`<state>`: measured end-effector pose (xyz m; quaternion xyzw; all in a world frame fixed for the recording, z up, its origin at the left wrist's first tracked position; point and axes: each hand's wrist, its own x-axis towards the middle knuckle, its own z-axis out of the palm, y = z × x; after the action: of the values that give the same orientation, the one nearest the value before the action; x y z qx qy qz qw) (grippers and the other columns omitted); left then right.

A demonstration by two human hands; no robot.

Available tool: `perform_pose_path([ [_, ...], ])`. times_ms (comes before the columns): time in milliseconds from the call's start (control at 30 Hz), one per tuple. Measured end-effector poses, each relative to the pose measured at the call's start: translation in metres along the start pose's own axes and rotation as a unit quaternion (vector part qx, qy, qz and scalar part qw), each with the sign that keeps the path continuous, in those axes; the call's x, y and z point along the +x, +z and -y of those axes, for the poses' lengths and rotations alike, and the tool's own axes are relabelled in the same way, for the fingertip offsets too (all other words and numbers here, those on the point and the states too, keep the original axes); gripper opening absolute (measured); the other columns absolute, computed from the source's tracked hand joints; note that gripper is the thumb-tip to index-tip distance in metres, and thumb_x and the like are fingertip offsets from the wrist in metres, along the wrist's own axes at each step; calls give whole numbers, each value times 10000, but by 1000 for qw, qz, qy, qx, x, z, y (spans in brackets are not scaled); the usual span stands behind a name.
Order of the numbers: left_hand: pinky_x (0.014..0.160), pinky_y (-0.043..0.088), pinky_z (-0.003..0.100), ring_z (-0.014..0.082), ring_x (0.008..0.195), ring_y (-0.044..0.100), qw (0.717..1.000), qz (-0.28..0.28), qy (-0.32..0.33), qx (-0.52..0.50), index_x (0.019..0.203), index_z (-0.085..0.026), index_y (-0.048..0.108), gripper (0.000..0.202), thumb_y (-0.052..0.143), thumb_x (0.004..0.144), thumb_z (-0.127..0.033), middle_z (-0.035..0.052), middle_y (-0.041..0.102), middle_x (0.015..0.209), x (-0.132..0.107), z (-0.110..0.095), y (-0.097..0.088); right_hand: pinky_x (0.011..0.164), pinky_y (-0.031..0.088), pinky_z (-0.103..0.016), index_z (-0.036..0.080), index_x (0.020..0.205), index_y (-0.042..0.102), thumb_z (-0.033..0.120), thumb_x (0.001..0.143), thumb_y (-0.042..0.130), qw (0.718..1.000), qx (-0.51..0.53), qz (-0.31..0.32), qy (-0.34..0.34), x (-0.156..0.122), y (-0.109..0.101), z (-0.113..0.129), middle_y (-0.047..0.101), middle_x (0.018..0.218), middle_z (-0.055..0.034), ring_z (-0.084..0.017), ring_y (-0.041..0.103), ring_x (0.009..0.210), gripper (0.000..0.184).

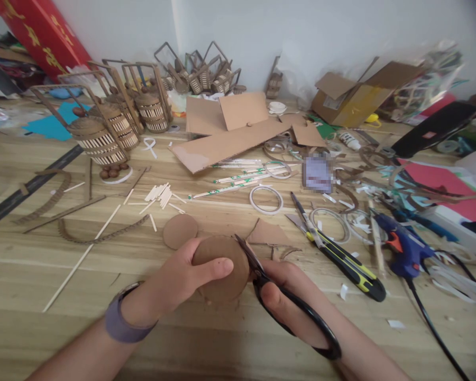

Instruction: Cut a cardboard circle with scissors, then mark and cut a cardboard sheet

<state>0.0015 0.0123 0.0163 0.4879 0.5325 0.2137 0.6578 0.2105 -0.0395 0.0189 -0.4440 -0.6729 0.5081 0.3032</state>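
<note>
My left hand [194, 270] grips a round cardboard disc [222, 280], its thumb lying across the face and the fingers hidden behind. Black-handled scissors [293, 307] are in my right hand [289, 291], with the blades against the disc's right edge. How far the blades are parted is hard to see. A second, smaller cardboard disc [180, 231] lies flat just beyond my left hand. Behind the scissors' tip rests an irregular cardboard scrap [267, 233], with thin curled offcuts beside it.
A yellow-black utility knife [341, 259] and a blue glue gun [406, 246] lie to the right. Tape rolls [266, 199], cut sticks [161, 196] and cardboard sheets [230, 140] spread across the middle. Several handled baskets [99, 140] stand at the back left.
</note>
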Motion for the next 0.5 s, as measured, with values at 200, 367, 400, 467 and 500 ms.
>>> perform_pose_path([
  [200, 796, 577, 392, 341, 1036, 702, 1000, 12, 5, 17, 1153, -163, 664, 637, 810, 672, -555, 110, 768, 1095, -1, 2, 0, 488, 405, -231, 187, 796, 622, 896, 813, 297, 1000, 11, -8, 16, -4, 2, -8, 432, 530, 34, -128, 440, 476, 779],
  [367, 814, 574, 392, 336, 1037, 699, 999, 31, 11, 38, 1162, -169, 666, 627, 790, 698, -572, 104, 769, 1085, -2, 1, 1, 485, 381, -238, 194, 872, 628, 911, 795, 280, 1000, 16, 7, 15, -4, 2, -11, 449, 537, 38, -128, 431, 465, 800],
  [400, 807, 574, 387, 331, 1032, 700, 999, 30, 10, 38, 1164, -169, 665, 622, 788, 702, -568, 104, 768, 1084, -2, 1, 1, 489, 382, -240, 188, 900, 634, 905, 804, 272, 1000, 16, 8, 13, -4, 2, -10, 449, 536, 41, -126, 425, 462, 809],
  [467, 780, 576, 376, 323, 1008, 704, 999, 24, 3, 35, 1165, -173, 665, 622, 795, 696, -560, 102, 767, 1073, -2, 1, 2, 498, 385, -242, 172, 967, 646, 883, 835, 246, 1000, 6, 12, 6, -3, 2, -8, 454, 546, 41, -125, 418, 466, 827],
  [500, 764, 577, 369, 318, 994, 707, 999, 22, -1, 32, 1166, -175, 664, 627, 800, 690, -560, 100, 768, 1066, -2, 1, 2, 500, 384, -243, 163, 1000, 649, 868, 854, 228, 1000, -3, 14, -1, -3, 2, -7, 457, 558, 39, -126, 417, 473, 834],
])
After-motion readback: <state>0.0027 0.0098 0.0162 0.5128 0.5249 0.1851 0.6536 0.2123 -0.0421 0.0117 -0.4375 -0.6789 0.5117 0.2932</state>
